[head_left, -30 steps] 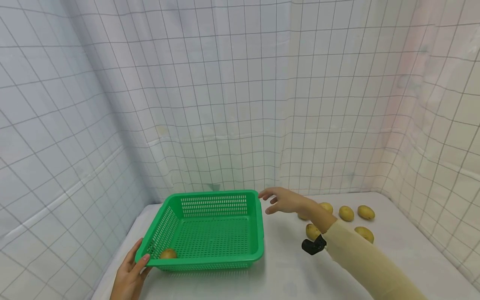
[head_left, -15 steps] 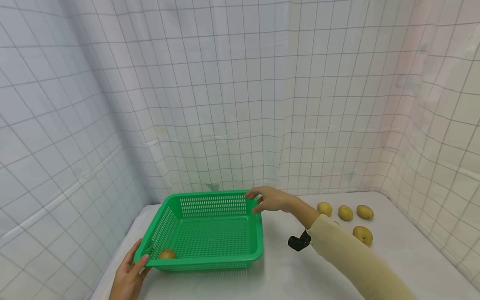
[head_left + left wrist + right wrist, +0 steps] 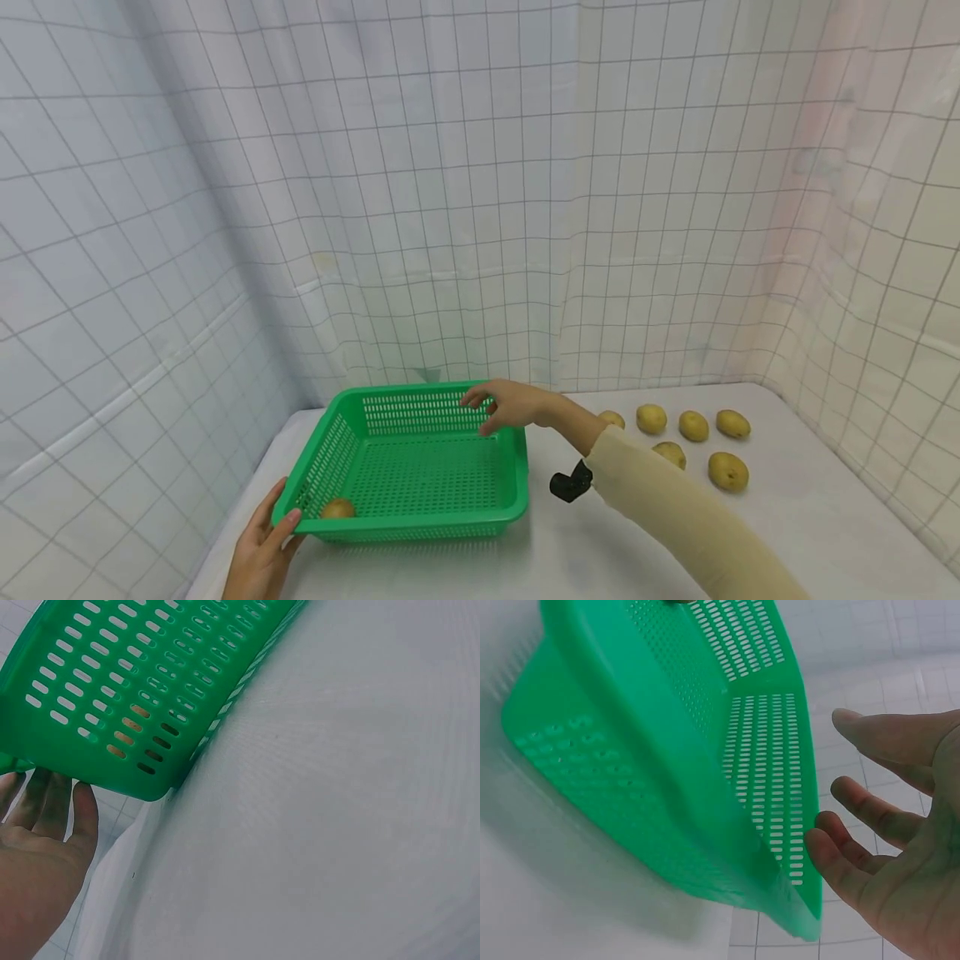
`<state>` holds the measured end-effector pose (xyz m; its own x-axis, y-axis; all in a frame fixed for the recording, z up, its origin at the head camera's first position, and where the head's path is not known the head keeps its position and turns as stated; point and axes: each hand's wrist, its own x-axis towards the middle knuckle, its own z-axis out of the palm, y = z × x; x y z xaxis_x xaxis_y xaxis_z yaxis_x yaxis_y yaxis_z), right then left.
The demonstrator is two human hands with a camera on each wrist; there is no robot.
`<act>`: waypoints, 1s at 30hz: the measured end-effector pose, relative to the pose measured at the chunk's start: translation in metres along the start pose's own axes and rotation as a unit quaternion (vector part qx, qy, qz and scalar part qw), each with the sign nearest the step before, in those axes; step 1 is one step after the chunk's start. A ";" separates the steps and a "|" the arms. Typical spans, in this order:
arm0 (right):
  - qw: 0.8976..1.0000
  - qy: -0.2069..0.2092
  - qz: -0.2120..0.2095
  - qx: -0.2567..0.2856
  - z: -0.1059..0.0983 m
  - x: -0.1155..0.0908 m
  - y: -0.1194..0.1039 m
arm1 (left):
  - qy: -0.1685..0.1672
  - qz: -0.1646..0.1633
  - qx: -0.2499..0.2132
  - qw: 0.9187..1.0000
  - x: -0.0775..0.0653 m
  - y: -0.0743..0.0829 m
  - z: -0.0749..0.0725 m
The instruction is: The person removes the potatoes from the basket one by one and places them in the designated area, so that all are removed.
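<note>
A green slotted plastic basket sits on the white table, one potato in its near left corner. My left hand grips the rim at that corner, thumb on top and fingers at the outside. In the left wrist view those fingers reach up to the basket's edge. My right hand is over the basket's far right corner, nothing in it. Seen from the right wrist, its fingers are apart and slightly bent, and the fingertips overlap the basket's rim.
Several yellow potatoes lie loose on the right of the table, the nearest potato in front of the others. A black wrist camera juts from the right sleeve. Grid-patterned white curtains close off the back and sides.
My right hand has moved left, from beside the basket's right rim to over its far right corner. The left hand and basket stay in place.
</note>
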<state>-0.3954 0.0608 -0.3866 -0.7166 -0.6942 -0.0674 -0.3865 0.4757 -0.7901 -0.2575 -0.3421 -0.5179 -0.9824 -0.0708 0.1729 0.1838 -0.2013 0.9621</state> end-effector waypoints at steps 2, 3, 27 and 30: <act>1.000 -0.004 -0.006 -0.006 0.001 0.004 -0.004 | 0.000 0.001 -0.002 1.000 0.000 0.000 0.000; 1.000 -0.007 -0.009 -0.010 0.002 0.006 -0.006 | 0.001 0.000 -0.003 1.000 0.001 0.000 0.000; 0.989 -0.127 -0.073 -0.031 0.026 0.057 -0.026 | 0.001 -0.034 0.023 0.999 -0.003 0.006 0.002; 0.988 -0.132 -0.072 -0.024 0.032 0.063 -0.029 | 0.000 -0.035 0.024 0.999 -0.002 0.008 0.003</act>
<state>-0.4104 -0.0142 -0.3876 -0.4788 -0.8699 -0.1184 -0.5045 0.3831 -0.7738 -0.2546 -0.3401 -0.5101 -0.9927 -0.0583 0.1055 0.1136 -0.1590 0.9807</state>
